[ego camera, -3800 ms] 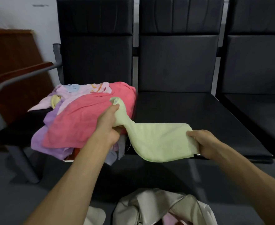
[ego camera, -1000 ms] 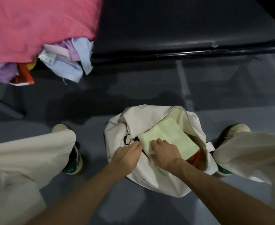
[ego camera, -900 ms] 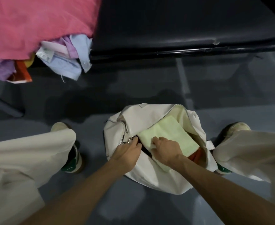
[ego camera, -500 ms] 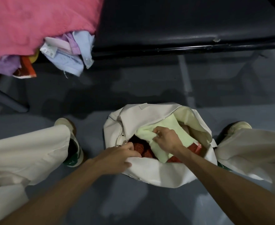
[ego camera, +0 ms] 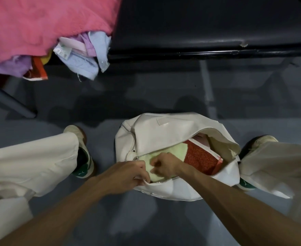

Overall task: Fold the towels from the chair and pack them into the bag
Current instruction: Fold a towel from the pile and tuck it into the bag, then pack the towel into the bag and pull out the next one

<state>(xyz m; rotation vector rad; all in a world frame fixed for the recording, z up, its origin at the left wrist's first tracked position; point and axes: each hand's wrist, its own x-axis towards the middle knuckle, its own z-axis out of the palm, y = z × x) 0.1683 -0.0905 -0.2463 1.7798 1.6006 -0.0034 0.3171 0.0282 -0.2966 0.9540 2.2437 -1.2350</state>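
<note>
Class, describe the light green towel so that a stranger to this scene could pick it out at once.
Find the cream fabric bag on the grey floor, unzipped. Inside its opening, under the right hand, lies the pale green folded terry towel. It sits left of a red speckled towel, and is the only green item in the bag.

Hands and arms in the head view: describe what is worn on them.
Nothing shows on either: the left hand and right hand are bare, without gloves, and no watch or ring is visible. Both forearms are bare, no sleeves in view.
</note>
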